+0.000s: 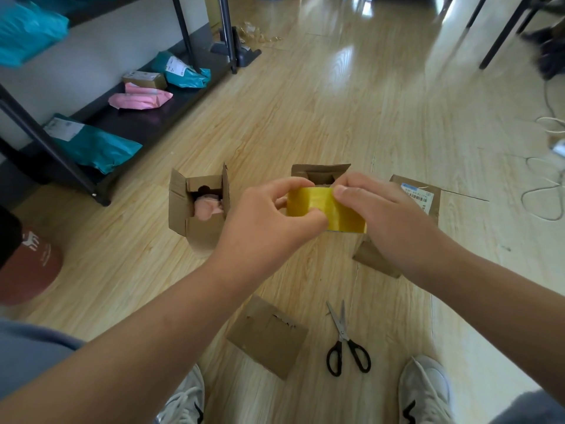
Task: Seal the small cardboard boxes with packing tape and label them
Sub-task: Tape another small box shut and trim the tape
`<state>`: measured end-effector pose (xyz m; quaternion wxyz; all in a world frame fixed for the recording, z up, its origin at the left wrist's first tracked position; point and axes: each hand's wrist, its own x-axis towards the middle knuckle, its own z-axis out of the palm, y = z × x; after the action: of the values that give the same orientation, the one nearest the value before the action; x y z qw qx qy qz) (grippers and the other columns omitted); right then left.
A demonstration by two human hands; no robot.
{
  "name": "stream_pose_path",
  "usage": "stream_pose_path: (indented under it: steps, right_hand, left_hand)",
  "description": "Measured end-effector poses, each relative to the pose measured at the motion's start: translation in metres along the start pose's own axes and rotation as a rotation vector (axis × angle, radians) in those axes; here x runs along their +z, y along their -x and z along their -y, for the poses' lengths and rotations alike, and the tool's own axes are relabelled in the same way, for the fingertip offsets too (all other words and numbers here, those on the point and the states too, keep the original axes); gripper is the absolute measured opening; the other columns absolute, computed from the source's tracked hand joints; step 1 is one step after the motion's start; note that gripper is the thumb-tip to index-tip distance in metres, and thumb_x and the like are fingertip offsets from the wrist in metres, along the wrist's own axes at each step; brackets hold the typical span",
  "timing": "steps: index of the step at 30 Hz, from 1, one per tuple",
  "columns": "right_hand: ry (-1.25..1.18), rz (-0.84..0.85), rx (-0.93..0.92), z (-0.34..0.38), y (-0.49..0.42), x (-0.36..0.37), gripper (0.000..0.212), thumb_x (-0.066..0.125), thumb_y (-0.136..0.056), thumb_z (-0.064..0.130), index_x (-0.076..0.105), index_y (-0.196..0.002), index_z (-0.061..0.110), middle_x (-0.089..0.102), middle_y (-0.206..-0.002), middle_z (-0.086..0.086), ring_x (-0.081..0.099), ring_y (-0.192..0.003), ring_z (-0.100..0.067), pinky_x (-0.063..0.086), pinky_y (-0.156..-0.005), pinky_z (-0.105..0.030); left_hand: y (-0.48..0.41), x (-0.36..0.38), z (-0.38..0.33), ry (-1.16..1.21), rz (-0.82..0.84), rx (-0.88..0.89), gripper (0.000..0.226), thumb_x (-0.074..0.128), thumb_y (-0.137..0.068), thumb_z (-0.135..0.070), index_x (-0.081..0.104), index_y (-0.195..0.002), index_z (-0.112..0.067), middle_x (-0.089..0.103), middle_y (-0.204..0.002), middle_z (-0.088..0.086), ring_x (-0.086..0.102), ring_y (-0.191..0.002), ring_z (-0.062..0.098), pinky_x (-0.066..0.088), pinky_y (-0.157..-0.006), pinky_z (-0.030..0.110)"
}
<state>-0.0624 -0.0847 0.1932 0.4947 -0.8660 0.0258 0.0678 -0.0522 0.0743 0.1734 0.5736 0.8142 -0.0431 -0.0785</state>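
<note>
A yellow roll of packing tape (315, 205) is held above the floor between both hands. My left hand (266, 221) grips its left side, and my right hand (385, 215) pinches its top edge with thumb and fingers. An open cardboard box (198, 228) with something pink inside stands to the left. A second open box (319, 171) shows behind the tape. A labelled box (428, 197) lies to the right, partly hidden by my right hand. A closed box (269, 335) lies near my feet.
Black-handled scissors (345, 341) lie on the wooden floor between my shoes. A black metal shelf (146, 117) at the left holds teal and pink mailer bags and a small box. White cables (547, 185) lie at the right. A red round object (30, 264) sits at the far left.
</note>
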Motion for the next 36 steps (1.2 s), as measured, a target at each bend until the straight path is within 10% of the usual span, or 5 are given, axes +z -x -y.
stream_pose_path:
  steps: [13,19,25,33,36]
  right_hand:
    - [-0.041,-0.019,-0.014,0.000,0.001,-0.003,0.025,0.047,-0.101,0.027,0.061,-0.091,0.009,0.048,-0.074,0.012,0.045,-0.066,0.004,0.035,-0.060,-0.017]
    - [-0.063,-0.035,-0.004,-0.003,-0.002,-0.001,0.026,0.047,-0.102,0.026,0.062,-0.093,0.007,0.047,-0.070,0.014,0.044,-0.063,0.004,0.034,-0.054,-0.009]
    - [-0.087,-0.047,0.010,-0.003,-0.001,-0.002,0.026,0.048,-0.102,0.025,0.064,-0.095,0.005,0.047,-0.067,0.015,0.045,-0.062,0.006,0.032,-0.048,-0.008]
    - [-0.103,-0.045,0.036,0.000,0.000,-0.006,0.026,0.047,-0.102,0.028,0.063,-0.096,0.008,0.051,-0.062,0.026,0.047,-0.059,0.012,0.038,-0.068,-0.021]
    - [-0.090,-0.040,0.025,0.001,-0.001,-0.005,0.026,0.048,-0.102,0.026,0.062,-0.091,0.008,0.051,-0.070,0.015,0.046,-0.062,0.004,0.037,-0.069,-0.026]
  left_hand:
    - [-0.001,-0.004,0.004,0.027,-0.078,0.036,0.042,0.063,-0.086,-0.001,0.072,-0.107,-0.036,0.077,-0.086,-0.008,0.070,-0.077,0.037,0.059,-0.073,0.054]
    - [0.004,0.001,0.005,0.023,0.001,0.041,0.046,0.065,-0.086,-0.031,0.062,-0.131,-0.037,0.070,-0.083,-0.019,0.064,-0.074,-0.005,0.057,-0.080,0.026]
    - [0.003,0.001,0.007,0.052,-0.007,0.055,0.054,0.070,-0.079,-0.026,0.062,-0.132,-0.033,0.070,-0.112,-0.012,0.065,-0.100,-0.006,0.058,-0.081,0.020]
    - [0.005,-0.003,0.008,0.043,-0.052,0.058,0.048,0.059,-0.088,-0.005,0.066,-0.126,-0.033,0.074,-0.098,-0.004,0.041,-0.036,0.000,0.039,-0.046,0.017]
    - [0.006,-0.001,0.004,0.048,-0.041,0.055,0.039,0.065,-0.088,-0.019,0.067,-0.123,-0.035,0.074,-0.090,-0.011,0.065,-0.069,-0.009,0.052,-0.064,0.016]
